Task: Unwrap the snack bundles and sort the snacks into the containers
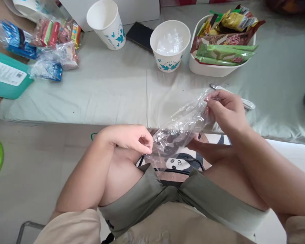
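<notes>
A clear plastic bag (179, 130) stretches slantwise between my two hands, over my lap and the table's front edge. My left hand (133, 138) pinches its lower left end above my thigh. Higher up, my right hand (225, 110) pinches the upper right end over the table. The bag is see-through and crinkled, and I make out nothing inside it. Behind my right hand lies a slim white box cutter (246, 102), partly covered by the hand.
A white tub (213, 70) of wrapped snacks, a paper cup (167, 60) with clear plastic in it, another paper cup (108, 28) and a black phone (140, 35) stand along the back. Bagged snacks (56, 44) and a teal package (8, 76) lie left.
</notes>
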Motion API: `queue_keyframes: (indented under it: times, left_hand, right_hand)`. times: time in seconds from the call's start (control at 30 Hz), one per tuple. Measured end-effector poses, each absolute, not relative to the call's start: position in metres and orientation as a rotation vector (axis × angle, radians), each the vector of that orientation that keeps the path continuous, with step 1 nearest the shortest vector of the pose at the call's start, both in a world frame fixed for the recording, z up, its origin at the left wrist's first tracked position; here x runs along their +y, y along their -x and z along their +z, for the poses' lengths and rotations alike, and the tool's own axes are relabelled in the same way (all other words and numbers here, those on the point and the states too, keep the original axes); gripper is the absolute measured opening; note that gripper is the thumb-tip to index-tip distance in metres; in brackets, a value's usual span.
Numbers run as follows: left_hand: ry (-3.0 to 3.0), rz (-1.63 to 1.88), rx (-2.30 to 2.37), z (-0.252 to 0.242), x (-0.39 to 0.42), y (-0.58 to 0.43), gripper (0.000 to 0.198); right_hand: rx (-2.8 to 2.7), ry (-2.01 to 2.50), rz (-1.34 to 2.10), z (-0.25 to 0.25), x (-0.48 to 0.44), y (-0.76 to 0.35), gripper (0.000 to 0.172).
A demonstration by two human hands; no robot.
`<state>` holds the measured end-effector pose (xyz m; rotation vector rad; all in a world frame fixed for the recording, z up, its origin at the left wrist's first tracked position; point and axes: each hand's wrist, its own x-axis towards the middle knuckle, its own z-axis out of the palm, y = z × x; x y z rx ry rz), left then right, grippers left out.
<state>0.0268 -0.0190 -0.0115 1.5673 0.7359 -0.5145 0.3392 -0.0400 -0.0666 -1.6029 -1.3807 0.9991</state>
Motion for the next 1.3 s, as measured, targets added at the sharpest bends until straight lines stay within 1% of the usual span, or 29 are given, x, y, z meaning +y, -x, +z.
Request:
queue_keyframes:
  times: [0.1,0.17,0.27,0.4,0.53,0.67,0.77,0.83,0.97,1.07,1.2,1.3]
  left_hand:
    - [-1.634,-0.698,0.881,-0.018,-0.021,-0.039,0.015]
    - [-1.643,-0.729,0.92,-0.02,-0.022,-0.045,0.015]
    - [-1.663,-0.697,0.902,-0.018,-0.024,-0.051,0.022]
    - [-1.723,-0.672,0.883,-0.014,-0.027,-0.058,0.023]
    - [-1.765,-0.51,0.914,-0.021,-0.025,-0.061,0.03]
    - [-1.797,-0.087,0.934,-0.034,-0.021,-0.07,0.034]
    - [-1.833,0.28,1.013,-0.043,-0.02,-0.087,0.03]
    - [-1.816,0.426,1.068,-0.047,-0.019,-0.101,0.025]
    - [-1.755,0.484,1.089,-0.052,-0.016,-0.131,0.036]
    - [-1.8,0.47,1.217,-0.055,-0.014,-0.149,0.041]
    - [-1.862,0.453,1.285,-0.054,-0.009,-0.16,0.036]
    - [-1.87,0.503,1.298,-0.052,-0.002,-0.16,0.026]
  right_hand:
    - [-1.472,1.819,0.794,-0.061,-0.038,-0.336,0.007]
    - [-1.559,1.862,0.659,-0.063,-0.036,-0.337,0.007]
    - [-1.744,1.787,0.471,-0.071,-0.033,-0.34,0.007]
    - [-1.978,1.606,0.323,-0.084,-0.03,-0.342,0.008]
    - [-2.032,1.579,0.324,-0.086,-0.03,-0.34,0.01]
    - [-1.993,1.548,0.394,-0.082,-0.029,-0.336,0.014]
    - [-1.921,1.47,0.424,-0.079,-0.03,-0.333,0.014]
    - [-1.884,1.398,0.42,-0.077,-0.03,-0.331,0.014]
    - [-1.837,1.305,0.439,-0.073,-0.033,-0.331,0.016]
    - [-1.832,1.254,0.46,-0.073,-0.034,-0.334,0.018]
    - [-1.843,1.259,0.47,-0.076,-0.034,-0.34,0.017]
    - [-1.796,1.277,0.497,-0.078,-0.033,-0.344,0.017]
